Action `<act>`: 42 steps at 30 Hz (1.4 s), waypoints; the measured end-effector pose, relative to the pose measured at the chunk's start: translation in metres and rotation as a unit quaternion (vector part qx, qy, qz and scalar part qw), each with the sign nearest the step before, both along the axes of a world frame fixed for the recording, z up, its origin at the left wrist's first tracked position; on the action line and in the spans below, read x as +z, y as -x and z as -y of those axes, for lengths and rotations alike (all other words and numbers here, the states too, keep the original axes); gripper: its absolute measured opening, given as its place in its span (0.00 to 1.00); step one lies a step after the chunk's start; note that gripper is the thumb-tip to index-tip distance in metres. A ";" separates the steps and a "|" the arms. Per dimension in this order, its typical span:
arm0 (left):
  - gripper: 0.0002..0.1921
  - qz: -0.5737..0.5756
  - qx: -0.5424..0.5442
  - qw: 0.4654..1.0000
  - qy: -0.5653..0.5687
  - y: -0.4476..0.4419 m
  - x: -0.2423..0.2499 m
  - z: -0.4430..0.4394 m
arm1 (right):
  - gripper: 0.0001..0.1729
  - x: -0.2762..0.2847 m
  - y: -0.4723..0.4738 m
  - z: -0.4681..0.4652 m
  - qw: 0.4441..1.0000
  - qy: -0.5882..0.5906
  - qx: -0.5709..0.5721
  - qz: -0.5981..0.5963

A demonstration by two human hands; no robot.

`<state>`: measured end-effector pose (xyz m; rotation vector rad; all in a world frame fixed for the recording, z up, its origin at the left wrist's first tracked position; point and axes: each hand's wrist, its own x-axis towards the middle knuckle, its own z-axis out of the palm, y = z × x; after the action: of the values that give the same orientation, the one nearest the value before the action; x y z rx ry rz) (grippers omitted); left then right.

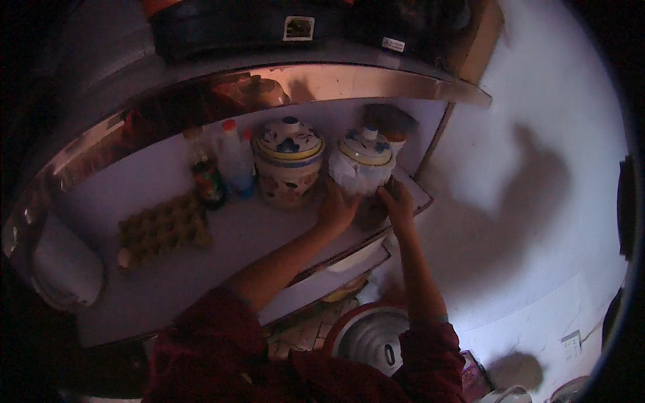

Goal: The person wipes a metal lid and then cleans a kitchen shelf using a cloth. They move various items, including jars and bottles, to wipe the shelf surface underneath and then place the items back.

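Note:
Both my hands are at a lidded ceramic jar (364, 160) near the right end of the shelf. White plastic seems to wrap its body below the patterned, yellow-rimmed lid. My left hand (337, 209) holds the jar's lower left side, and my right hand (396, 199) its lower right side; the far fingers are partly hidden. To the left stands a larger flowered ceramic jar (288, 174) with its lid on. Behind the held jar, at the right, is another container (398, 141) with a dark thing over it, too dim to name.
An egg tray (166, 226) with one egg (124, 258) lies on the shelf (237, 252), near a dark bottle (207, 181) and a red-capped plastic bottle (237, 166). A metal-edged shelf (342, 83) hangs over them. A large round metal lid (368, 337) is below; a wall rises at right.

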<state>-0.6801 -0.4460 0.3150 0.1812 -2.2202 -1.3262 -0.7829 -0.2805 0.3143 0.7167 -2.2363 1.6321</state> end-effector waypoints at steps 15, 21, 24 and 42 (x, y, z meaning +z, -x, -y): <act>0.49 -0.084 0.069 0.994 0.013 0.098 -0.054 0.041 | 0.21 -0.054 0.104 0.081 0.993 0.077 -0.093 0.010; 0.52 -0.020 -0.019 0.995 -0.092 0.083 -0.030 0.030 | 0.23 -0.044 0.096 0.078 0.985 -0.051 -0.158 0.054; 0.55 -0.065 0.076 0.995 0.006 0.064 -0.037 0.082 | 0.24 -0.010 0.050 0.117 0.983 -0.129 -0.104 0.078; 0.41 -0.142 0.001 0.964 -0.225 -0.113 0.013 0.107 | 0.26 0.009 -0.047 0.097 0.987 0.016 0.152 0.040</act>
<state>-0.5666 -0.5535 0.3276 0.1461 -1.6607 -1.7220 -0.7362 -0.3775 0.3232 1.0456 -2.2368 1.8593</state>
